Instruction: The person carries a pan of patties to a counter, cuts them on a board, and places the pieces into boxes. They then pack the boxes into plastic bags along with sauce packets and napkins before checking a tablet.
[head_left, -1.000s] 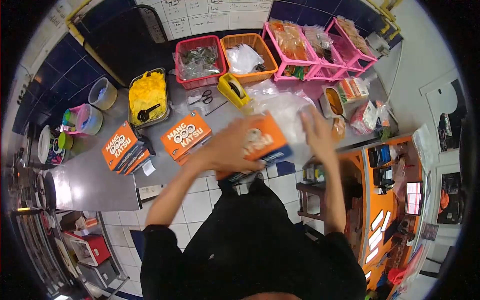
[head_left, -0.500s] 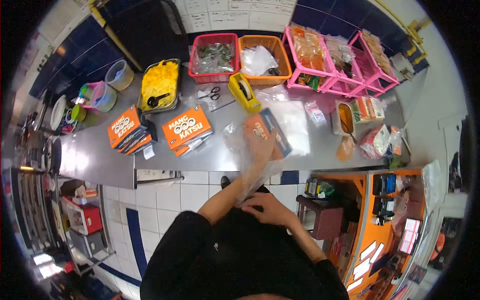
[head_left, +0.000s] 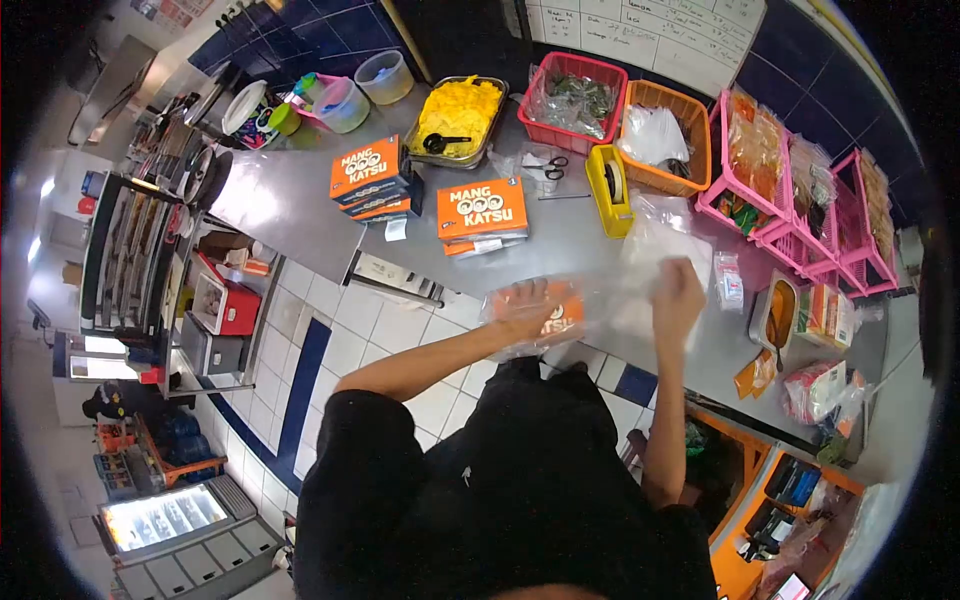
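Note:
My left hand point(head_left: 522, 316) is closed over an orange-and-white printed box point(head_left: 562, 312) at the table's front edge. Clear plastic, seemingly a bag, surrounds the box. My right hand point(head_left: 678, 300) is raised to the right of it, blurred, with fingers curled. A smeared strip of the clear plastic bag point(head_left: 612, 290) stretches from the box toward those fingers. Beneath and behind the right hand lies a stack of clear plastic bags point(head_left: 660, 255). Left of the bagged box sit a short stack of orange boxes point(head_left: 482, 212) and a taller stack of similar boxes point(head_left: 368, 168).
A yellow tape dispenser point(head_left: 610, 190), black scissors point(head_left: 550, 167) and a tray of yellow food point(head_left: 460, 115) stand farther back. Red point(head_left: 570, 135) and orange baskets point(head_left: 690, 182) line the wall. Pink racks point(head_left: 780, 225) and a metal sauce container point(head_left: 775, 310) are at the right.
The box has come from the tabletop toward my body and is now inside the plastic. My right hand has gone from beside my left forearm out to the right. The view has turned.

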